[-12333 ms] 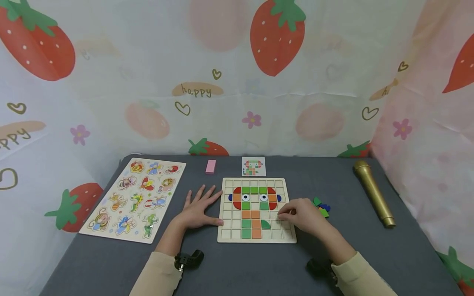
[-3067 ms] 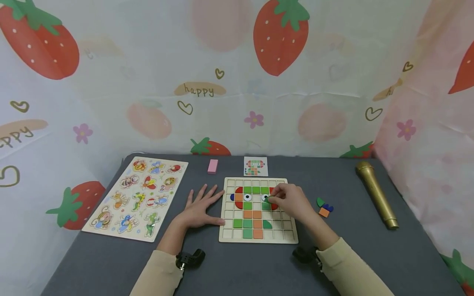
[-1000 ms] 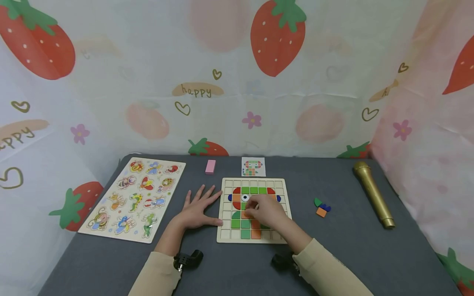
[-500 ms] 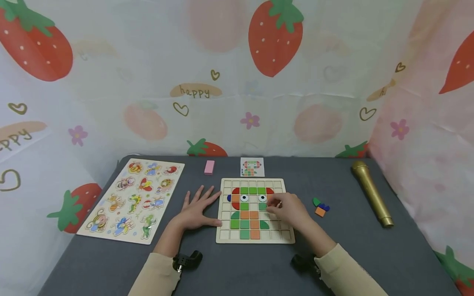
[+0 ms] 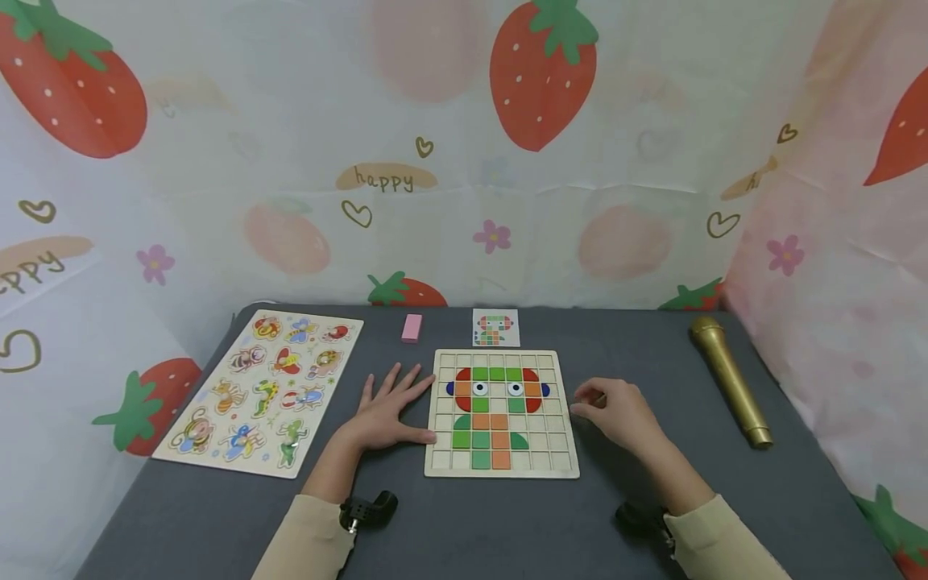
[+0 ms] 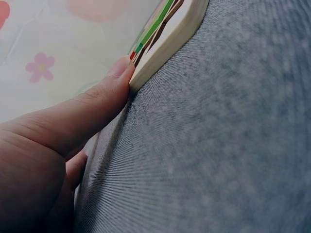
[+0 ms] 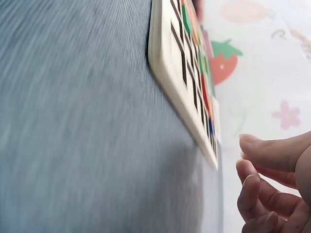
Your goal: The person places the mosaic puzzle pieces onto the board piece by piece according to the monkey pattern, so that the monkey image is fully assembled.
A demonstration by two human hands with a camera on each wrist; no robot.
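A square wooden grid board lies on the table with green, orange, red, blue and eye-marked mosaic tiles set in it. My left hand rests with fingers spread at the board's left side. Its thumb touches the board's edge in the left wrist view. Just off the board's right side hovers my right hand, fingers loosely curled. No tile shows between thumb and fingers in the right wrist view, where the hand is beyond the board's edge. The loose tiles at the right are hidden behind this hand.
Behind the board lies a small pattern card, with a pink block to its left. An insect picture board is at the left, and a gold microphone-shaped tube at the right. Strawberry-printed cloth surrounds the table.
My right hand has left the board and moved right over the loose tiles. Since the earliest frame, a green square and a green quarter-round tile have been added left of centre. The left hand stays put.
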